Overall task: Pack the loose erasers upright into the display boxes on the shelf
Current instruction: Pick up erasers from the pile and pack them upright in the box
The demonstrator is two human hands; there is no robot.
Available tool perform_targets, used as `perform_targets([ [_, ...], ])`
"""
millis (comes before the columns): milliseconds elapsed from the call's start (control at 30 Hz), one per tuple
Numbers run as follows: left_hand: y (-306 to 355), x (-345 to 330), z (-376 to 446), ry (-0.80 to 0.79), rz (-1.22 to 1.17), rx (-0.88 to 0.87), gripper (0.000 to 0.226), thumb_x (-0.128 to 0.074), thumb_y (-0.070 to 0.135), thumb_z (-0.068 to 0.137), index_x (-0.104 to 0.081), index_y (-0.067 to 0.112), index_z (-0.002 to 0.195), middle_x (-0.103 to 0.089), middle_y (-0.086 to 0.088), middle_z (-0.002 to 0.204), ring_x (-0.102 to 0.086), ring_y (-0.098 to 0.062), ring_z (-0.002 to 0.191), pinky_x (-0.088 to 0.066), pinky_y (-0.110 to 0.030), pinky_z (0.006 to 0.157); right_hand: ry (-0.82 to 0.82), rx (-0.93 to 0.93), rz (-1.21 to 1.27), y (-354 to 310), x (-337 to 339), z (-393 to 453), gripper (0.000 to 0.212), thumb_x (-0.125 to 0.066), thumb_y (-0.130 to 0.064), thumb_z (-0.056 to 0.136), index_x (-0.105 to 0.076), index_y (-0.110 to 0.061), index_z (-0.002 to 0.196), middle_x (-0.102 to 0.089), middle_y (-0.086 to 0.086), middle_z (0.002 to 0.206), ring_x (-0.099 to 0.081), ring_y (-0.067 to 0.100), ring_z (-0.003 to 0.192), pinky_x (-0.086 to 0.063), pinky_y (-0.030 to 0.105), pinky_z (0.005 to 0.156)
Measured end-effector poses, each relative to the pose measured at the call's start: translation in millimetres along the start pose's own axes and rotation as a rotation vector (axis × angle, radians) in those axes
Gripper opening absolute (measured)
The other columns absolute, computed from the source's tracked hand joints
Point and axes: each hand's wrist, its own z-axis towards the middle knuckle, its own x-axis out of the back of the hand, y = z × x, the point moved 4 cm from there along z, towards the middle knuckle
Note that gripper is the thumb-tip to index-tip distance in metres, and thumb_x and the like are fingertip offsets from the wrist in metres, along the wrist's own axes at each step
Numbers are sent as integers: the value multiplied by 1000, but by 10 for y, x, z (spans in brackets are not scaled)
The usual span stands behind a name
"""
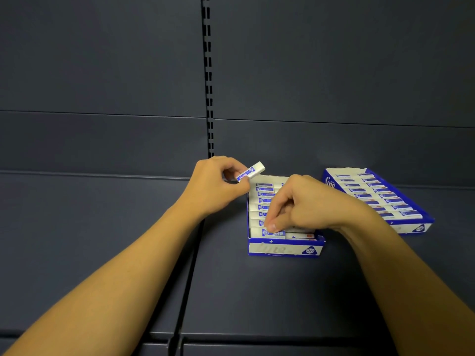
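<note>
Dark grey shelving [102, 240] fills the frame. Right of centre, the near display box [285, 249] looks almost full, its erasers standing in rows; the far display box [416, 227] at the right edge seems packed already. At centre, the left hand [216, 186] pinches one loose eraser [250, 171] above the near box's back corner. The right hand [305, 204] has its fingertips pressed together on the front row, perhaps gripping an eraser there, though I cannot tell.

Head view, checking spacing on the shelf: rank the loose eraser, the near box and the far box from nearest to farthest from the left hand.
1. Loose eraser, pinched in the left hand.
2. Near box, just right of that hand.
3. Far box, farthest right.
</note>
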Motion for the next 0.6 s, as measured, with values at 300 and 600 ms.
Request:
perform_targets([
  [300, 25, -5, -5, -27, 12, -21, 17, -76, 18, 79, -74, 26, 94, -69, 18, 87, -59, 2, 84, -42, -7, 68, 63, -78, -9, 33, 5, 50, 25, -90, -37, 69, -75, -19, 79, -71, -13, 65, -68, 2, 65, -48, 15, 57],
  [600, 76, -23, -19, -81, 34, -78, 16, -77, 21, 81, -77, 28, 95, -69, 17, 88, -60, -5, 87, -39, -8, 67, 286, -46, 300, 177, 253, -104, 20, -86, -33, 75, -75, -16, 73, -74, 2, 71, -70, 13, 67, -55, 30, 63],
])
